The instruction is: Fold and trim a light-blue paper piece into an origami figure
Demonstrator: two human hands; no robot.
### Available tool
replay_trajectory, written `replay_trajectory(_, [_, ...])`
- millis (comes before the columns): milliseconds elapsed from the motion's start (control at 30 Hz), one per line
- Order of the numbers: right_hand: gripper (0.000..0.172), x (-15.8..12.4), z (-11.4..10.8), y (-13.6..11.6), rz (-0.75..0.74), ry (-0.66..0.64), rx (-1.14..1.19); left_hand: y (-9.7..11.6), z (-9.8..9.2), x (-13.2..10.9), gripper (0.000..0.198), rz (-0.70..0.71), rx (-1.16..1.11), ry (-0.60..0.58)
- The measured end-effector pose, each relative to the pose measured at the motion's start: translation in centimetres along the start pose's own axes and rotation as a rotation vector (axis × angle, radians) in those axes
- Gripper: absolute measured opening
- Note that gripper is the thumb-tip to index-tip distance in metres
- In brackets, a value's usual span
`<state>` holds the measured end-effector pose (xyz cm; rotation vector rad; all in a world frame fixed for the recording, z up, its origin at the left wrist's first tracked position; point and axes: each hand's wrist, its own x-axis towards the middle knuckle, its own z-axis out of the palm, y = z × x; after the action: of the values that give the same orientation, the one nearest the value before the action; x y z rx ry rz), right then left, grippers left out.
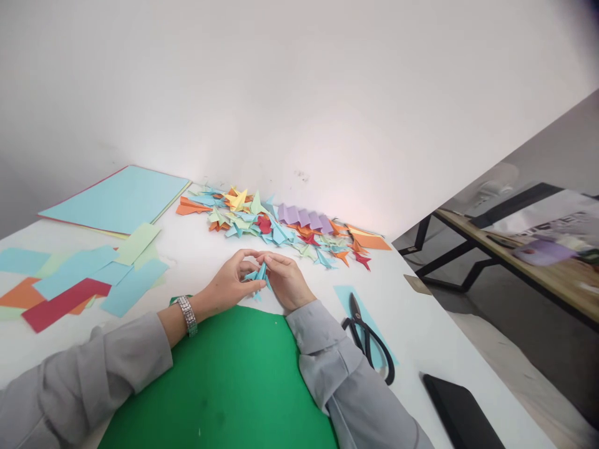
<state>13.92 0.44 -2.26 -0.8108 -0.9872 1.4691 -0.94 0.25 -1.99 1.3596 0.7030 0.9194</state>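
A small folded piece of light blue paper (259, 274) is held between my two hands, just above the white table near the far edge of a green sheet (224, 380). My left hand (229, 279), with a metal watch on its wrist, grips the paper from the left between thumb and fingers. From the right, my right hand (287, 279) pinches its upper part with closed fingertips. Some of the folds are hidden behind the fingers. Beyond both hands lies a long pile of folded paper pieces (281, 234) in blue, orange, yellow, green, red and purple.
Loose coloured paper strips (79, 280) spread over the left side, before a stack of large sheets (116, 199). Black-handled scissors (365, 330) rest on a blue strip (345, 296) at right. Nearer me is a black flat object (461, 411). A wooden-topped table (510, 249) stands beyond.
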Motion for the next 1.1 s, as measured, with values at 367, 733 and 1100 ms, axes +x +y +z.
replay_trajectory(367, [0.019, -0.2, 0.1, 0.0, 0.009, -0.006, 0.041, 1.1, 0.0, 0.1, 0.055, -0.033, -0.016, 0.196])
replay_trajectory(733, [0.019, -0.5, 0.0, -0.3, -0.069, -0.018, -0.081, 1.2, -0.3, 0.3, 0.054, 0.027, 0.012, 0.262])
replay_trajectory(1100, [0.017, -0.3, -0.2, 0.5, -0.140, 0.098, -0.140, 0.8, -0.6, 0.5, 0.018, 0.094, 0.121, 0.234])
